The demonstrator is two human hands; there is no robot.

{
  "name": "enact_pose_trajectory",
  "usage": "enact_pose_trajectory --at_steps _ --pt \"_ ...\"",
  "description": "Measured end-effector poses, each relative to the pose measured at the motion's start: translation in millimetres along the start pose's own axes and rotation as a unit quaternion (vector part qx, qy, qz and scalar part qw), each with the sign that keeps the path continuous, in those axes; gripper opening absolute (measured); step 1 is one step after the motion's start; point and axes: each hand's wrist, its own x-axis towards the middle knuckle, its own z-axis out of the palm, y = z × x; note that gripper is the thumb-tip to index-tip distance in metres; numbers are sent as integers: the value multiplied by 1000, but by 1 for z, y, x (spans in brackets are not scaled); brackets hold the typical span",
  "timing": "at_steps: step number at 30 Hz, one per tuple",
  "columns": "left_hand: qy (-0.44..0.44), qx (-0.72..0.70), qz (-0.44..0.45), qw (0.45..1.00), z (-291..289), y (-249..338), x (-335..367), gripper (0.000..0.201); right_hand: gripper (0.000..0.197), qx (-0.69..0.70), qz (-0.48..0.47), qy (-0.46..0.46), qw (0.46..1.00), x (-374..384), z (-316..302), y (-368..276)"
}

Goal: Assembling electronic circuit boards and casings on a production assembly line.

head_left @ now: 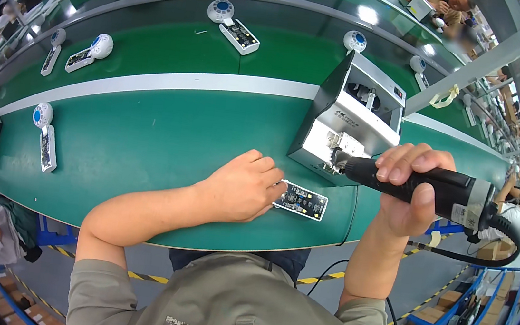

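My right hand is wrapped round a black electric screwdriver, held almost level with its cable trailing off to the right. The screwdriver's tip reaches the front outlet of a silver and black screw feeder. My left hand rests on the green bench with its fingers curled over the left end of a white device with an exposed circuit board. That end of the device is hidden under the fingers, and the board faces up.
More white devices with round heads lie on the green bench, one at the left and one farther back. A metal post rises behind the feeder. Boxes on a blue rack stand at the lower right. Other people work around.
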Motion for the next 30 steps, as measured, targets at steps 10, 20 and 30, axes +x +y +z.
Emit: enact_pose_trajectory --at_steps 10,20,30 --pt "-21 -10 -15 1000 4 -2 2 33 33 20 91 17 996 -16 5 -11" --pt "37 -30 6 999 3 -7 -2 21 34 -9 125 51 991 -35 3 -7" --pt "40 -20 10 999 3 -9 -1 21 26 11 149 61 987 -34 4 1"
